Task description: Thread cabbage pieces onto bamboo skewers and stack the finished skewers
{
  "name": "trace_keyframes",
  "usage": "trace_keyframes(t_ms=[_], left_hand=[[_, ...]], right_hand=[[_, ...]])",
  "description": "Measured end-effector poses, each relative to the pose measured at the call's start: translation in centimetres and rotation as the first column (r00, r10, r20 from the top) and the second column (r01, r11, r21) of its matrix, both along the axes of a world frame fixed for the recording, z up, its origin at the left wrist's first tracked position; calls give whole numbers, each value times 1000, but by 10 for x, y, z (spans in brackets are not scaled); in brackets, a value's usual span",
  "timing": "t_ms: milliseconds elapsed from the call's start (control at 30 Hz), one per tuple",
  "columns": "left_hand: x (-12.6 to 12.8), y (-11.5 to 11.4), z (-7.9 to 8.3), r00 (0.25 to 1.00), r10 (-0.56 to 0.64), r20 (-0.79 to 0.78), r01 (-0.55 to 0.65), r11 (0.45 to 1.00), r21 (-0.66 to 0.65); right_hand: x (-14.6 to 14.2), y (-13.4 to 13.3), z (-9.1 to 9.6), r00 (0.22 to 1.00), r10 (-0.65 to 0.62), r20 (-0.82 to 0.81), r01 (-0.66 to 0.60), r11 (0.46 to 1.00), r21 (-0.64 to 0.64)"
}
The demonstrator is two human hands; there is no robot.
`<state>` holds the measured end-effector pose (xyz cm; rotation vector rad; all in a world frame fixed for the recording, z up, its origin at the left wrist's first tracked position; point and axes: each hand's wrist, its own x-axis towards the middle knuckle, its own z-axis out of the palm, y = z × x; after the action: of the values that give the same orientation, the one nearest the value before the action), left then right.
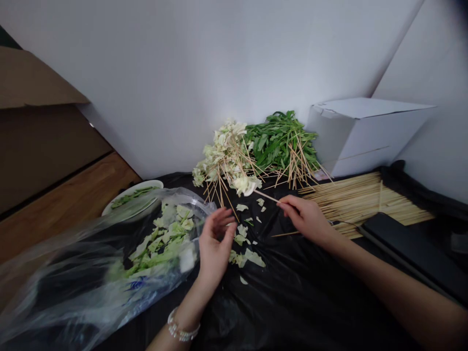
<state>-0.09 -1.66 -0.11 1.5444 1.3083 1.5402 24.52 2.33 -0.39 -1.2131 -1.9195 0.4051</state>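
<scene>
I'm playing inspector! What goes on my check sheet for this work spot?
Surface: wrinkled black covering, scattered leaf scraps.
Job's things: skewer tipped with pale leaf; leafy skewers piled by the wall; bare sticks at right; clear bag with leaf pieces.
Clutter: plate of greens; dark flat object.
Hands: right hand pinches the skewer in its fingers; left hand open, seemingly empty.
Cables: thin dark line beside the dark flat object, maybe a cord.
Surroundings: white wall, white box, brown cardboard.

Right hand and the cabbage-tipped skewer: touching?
Touching. The head view shows the right hand pinching the skewer in its fingertips, clear of the cabbage.
</scene>
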Motion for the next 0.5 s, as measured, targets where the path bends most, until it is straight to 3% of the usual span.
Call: trace_keyframes(t_ms=[67, 100, 200, 300, 500], left_hand=[[9, -12, 0, 950, -196, -245, 197, 980, -19], [13, -19, 0, 880, -328, -343, 330, 942, -54], [21, -32, -1, 612, -609, -505, 617, 767, -177], [24, -35, -2, 473, -650, -595, 679, 699, -224], [23, -34, -4, 450, -620, -643, 665, 713, -221]], right_hand=[[8, 6, 1, 994, -85, -71, 83, 996, -26], [13, 8, 2, 988, -116, -104, 112, 993, -38], [32, 17, 5, 962, -164, -219, 154, 986, -60], [54, 23, 16, 921, -178, -347, 168, 984, -61], [93, 37, 45, 854, -222, -470, 214, 974, -71]])
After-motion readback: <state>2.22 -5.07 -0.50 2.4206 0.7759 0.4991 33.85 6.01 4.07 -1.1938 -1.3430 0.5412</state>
